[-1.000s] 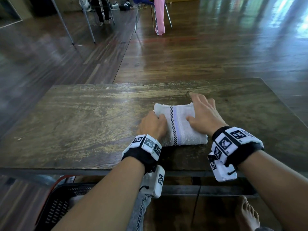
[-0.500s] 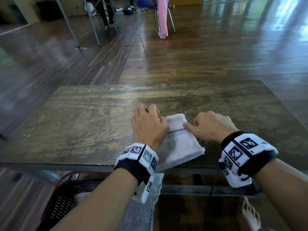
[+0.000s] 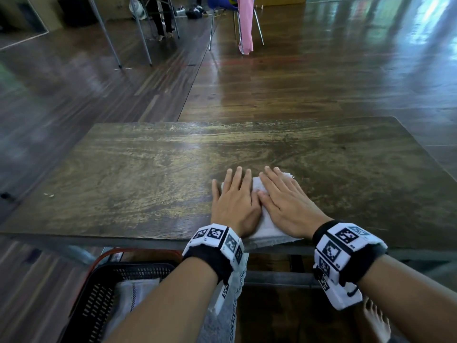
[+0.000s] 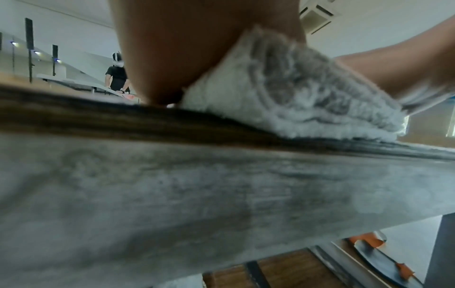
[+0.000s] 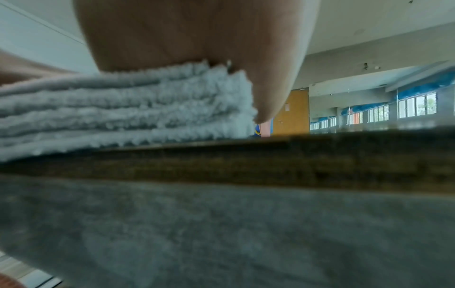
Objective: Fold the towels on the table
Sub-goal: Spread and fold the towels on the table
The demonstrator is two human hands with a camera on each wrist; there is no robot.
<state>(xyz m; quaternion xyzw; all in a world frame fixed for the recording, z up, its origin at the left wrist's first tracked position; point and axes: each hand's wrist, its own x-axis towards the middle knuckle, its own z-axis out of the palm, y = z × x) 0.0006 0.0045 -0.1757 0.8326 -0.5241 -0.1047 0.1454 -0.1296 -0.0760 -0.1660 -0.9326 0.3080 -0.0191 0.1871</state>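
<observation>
A small white towel (image 3: 268, 229), folded into a thick wad, lies at the near edge of the wooden table (image 3: 148, 174). Both hands press flat on top of it, side by side. My left hand (image 3: 233, 198) covers its left half with straight fingers. My right hand (image 3: 282, 196) covers the right half, fingers straight and pointing away. In the left wrist view the palm bears down on the towel's stacked layers (image 4: 283, 93). The right wrist view shows several layers (image 5: 123, 109) squashed under the palm. Most of the towel's top is hidden by the hands.
A black basket with a red rim (image 3: 106, 290) sits on the floor under the table's near left, holding a folded white towel (image 3: 133, 293). A bare foot (image 3: 376, 320) shows at lower right. A chair with pink cloth (image 3: 244, 23) stands far behind.
The towel has been folded over once more into a smaller wad with the checked stripe hidden. Both hands went from pinching and holding its edges to lying flat on top.
</observation>
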